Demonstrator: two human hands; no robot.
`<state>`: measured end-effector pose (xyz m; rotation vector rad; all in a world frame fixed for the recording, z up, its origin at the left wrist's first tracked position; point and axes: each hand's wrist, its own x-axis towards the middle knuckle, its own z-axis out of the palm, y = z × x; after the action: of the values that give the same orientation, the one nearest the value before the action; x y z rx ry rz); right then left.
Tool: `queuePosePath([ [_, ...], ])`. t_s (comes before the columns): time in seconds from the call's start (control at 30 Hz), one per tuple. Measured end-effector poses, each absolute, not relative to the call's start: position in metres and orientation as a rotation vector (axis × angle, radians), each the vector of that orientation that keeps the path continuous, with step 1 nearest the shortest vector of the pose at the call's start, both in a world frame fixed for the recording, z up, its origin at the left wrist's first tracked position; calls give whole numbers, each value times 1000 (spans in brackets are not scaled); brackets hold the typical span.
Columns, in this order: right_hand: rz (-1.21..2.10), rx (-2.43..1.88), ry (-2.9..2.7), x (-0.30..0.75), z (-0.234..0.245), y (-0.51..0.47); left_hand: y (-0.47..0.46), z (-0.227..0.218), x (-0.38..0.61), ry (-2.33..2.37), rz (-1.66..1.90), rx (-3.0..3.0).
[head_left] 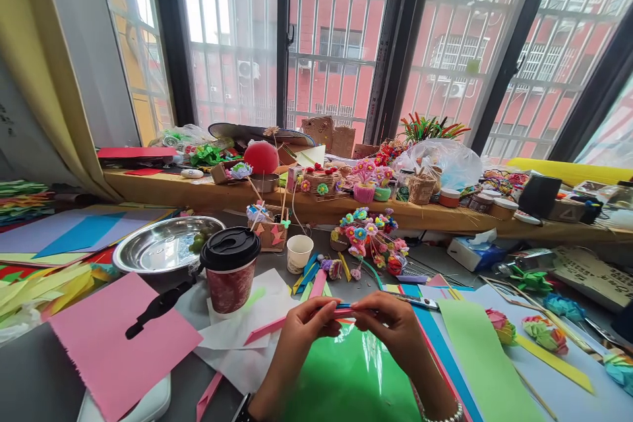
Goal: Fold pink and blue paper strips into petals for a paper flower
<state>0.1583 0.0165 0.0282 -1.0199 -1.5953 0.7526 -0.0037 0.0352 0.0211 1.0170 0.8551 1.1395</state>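
Observation:
Both hands meet over a glossy green sheet [349, 376] in the middle of the desk. My left hand [311, 320] pinches one end of a narrow folded paper strip [344, 310], pink with a blue edge. Its other end is between the thumb and fingers of my right hand [388, 318]. Fingers cover much of the strip, so its folds are partly hidden. A folded pink paper strip [264, 330] lies just left of my left hand, on white tissue paper [237, 362]. Another pink strip [319, 282] stands out beyond the fingers.
A lidded dark red cup [231, 283] and a metal bowl [148, 247] stand at the left. Behind my hands are a paper cup [299, 254] and a bunch of crocheted flowers [368, 237]. Pink paper [123, 356] lies left, light green paper [484, 362] right. Crafts crowd the windowsill [227, 201].

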Motion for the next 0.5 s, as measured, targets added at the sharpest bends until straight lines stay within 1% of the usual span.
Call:
queuePosePath([
  [0.13,662,-1035,-1682,156,28,16,40,17,-5,880,1052,928],
  [0.23,662,-1012,-1722,154,27,15,44,14,-7,896,950,934],
  [0.5,706,-995,-1744,155,24,17,42,16,-9,900,932,911],
])
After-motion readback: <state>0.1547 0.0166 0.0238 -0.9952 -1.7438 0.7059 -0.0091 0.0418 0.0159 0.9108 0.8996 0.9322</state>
